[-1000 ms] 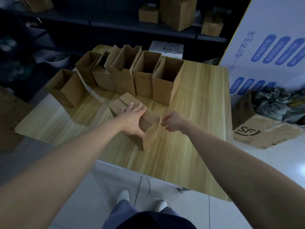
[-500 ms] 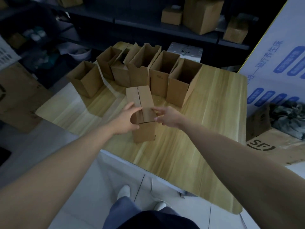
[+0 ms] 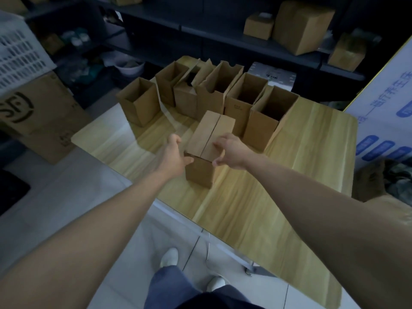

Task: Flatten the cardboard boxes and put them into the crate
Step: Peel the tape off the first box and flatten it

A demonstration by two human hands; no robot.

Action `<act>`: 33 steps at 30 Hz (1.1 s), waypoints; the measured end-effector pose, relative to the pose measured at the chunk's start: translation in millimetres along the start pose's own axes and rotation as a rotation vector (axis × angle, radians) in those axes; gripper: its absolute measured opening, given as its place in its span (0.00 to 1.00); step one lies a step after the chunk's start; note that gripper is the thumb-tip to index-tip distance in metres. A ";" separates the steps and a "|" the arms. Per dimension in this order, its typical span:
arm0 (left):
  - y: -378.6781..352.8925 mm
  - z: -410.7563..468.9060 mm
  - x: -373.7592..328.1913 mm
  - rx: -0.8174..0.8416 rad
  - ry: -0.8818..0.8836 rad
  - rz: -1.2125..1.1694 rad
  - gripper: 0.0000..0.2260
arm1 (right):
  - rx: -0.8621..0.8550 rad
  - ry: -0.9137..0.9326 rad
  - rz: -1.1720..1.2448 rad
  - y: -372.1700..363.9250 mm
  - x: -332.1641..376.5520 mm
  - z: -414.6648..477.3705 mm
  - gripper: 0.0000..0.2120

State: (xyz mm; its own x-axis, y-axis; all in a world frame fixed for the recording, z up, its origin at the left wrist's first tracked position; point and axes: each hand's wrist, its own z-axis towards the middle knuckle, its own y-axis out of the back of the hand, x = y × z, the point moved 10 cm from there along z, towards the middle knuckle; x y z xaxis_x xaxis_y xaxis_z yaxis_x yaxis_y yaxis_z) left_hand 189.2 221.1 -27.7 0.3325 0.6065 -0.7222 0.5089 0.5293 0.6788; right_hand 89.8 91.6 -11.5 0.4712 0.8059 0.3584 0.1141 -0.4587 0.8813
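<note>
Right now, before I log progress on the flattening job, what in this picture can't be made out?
- Head view: the white crate is cut off by the left edge, so its inside does not show.
- The closed box, gripped by the left hand and right hand, hides its own bottom and far side; I cannot tell whether it is taped.
- The print on one open box is too small to read.

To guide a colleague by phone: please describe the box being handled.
On the wooden table, open-topped boxes stand in a row at the back. In front of them, between the left hand and the right hand, is the only box with closed top flaps.
</note>
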 end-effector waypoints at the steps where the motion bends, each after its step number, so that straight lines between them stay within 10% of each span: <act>1: -4.9 -1.3 19.4 -0.004 0.153 -0.043 0.17 | -0.014 0.004 -0.024 1.0 0.8 1.0 0.33; 5: -41.5 -20.5 60.8 0.053 0.532 -0.489 0.14 | 0.006 0.003 -0.012 0.2 0.2 4.6 0.37; 12: -56.6 -30.9 68.8 -0.105 0.659 -0.885 0.10 | 0.077 -0.023 -0.075 -2.5 3.7 13.6 0.42; 33: -64.0 -28.9 63.1 -0.139 0.690 -0.976 0.08 | 0.107 -0.040 -0.163 0.7 7.8 19.6 0.49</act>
State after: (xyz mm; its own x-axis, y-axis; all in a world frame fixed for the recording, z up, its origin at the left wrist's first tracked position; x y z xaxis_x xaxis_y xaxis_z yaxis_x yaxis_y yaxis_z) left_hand 154.7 242.6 -112.9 -0.6617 0.0820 -0.7452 0.2052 0.9758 -0.0749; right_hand 110.7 90.2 -14.1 0.4733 0.8580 0.1994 0.2827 -0.3624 0.8881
